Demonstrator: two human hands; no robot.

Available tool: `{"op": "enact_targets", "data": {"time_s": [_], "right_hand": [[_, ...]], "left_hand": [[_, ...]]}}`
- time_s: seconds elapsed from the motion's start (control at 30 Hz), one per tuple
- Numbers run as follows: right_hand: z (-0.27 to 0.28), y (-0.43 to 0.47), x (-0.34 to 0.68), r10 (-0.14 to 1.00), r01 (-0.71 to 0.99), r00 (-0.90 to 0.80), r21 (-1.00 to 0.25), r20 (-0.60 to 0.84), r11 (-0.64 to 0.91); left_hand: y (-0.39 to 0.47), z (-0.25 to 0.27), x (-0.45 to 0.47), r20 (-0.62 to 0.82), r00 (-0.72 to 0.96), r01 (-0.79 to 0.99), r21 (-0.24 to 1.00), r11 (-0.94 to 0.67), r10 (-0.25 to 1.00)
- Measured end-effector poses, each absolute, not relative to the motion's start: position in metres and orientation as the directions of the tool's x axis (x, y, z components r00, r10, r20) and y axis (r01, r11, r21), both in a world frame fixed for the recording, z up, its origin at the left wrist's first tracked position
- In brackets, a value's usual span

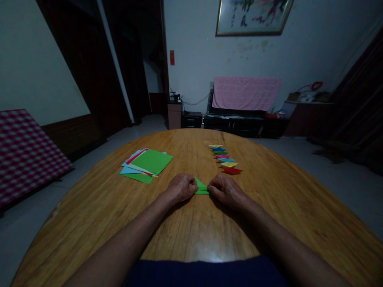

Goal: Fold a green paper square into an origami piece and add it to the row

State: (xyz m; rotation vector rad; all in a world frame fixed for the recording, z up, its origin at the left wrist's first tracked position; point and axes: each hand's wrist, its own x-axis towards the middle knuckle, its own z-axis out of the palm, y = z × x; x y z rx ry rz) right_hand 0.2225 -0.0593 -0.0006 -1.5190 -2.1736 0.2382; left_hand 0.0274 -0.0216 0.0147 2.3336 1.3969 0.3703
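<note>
Between my hands, low over the wooden table, is a small piece of folded green paper (202,189). My left hand (182,186) is closed on its left end, fingers curled in. The right end is pinched by my right hand (226,189), thumb against the curled fingers. A slanted edge and a crease show in the middle of the paper, while both its ends are hidden under my fingers. Just beyond my right hand sits a red folded paper boat (232,170), nearest in a row of several small paper boats.
Loose coloured sheets, a green sheet (154,160) on top, lie in a pile at the left of the round wooden table (191,223). The boat row runs away from me, with a yellow boat (229,164) behind the red one. Past the table stands a low black cabinet (245,127).
</note>
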Motion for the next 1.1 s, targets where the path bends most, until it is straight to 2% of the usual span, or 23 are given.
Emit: {"op": "enact_targets", "data": {"time_s": [0.17, 0.43, 0.63, 0.8, 1.0, 1.1], "right_hand": [[-0.003, -0.059, 0.217, 0.939, 0.881, -0.198, -0.369, 0.279, 0.296], [0.000, -0.057, 0.211, 0.966, 0.902, -0.116, -0.383, 0.232, 0.200], [-0.003, -0.054, 0.212, 0.970, 0.898, -0.127, -0.391, 0.209, 0.202], [-0.002, -0.055, 0.212, 0.965, 0.896, -0.135, -0.388, 0.225, 0.216], [-0.002, -0.053, 0.216, 0.973, 0.883, -0.146, -0.419, 0.180, 0.211], [-0.007, -0.054, 0.218, 0.950, 0.861, -0.194, -0.423, 0.244, 0.284]], "left_hand": [[-0.024, 0.018, 0.031, -0.009, 0.420, 0.808, 0.459, -0.369, 0.908], [-0.020, 0.012, 0.032, 0.006, 0.426, 0.818, 0.425, -0.388, 0.905], [-0.020, 0.013, 0.030, -0.005, 0.445, 0.791, 0.472, -0.390, 0.895], [-0.023, 0.019, 0.032, -0.028, 0.425, 0.808, 0.462, -0.365, 0.905], [-0.023, 0.020, 0.032, -0.033, 0.423, 0.813, 0.455, -0.363, 0.906], [-0.021, 0.018, 0.032, -0.028, 0.423, 0.811, 0.457, -0.365, 0.906]]}}
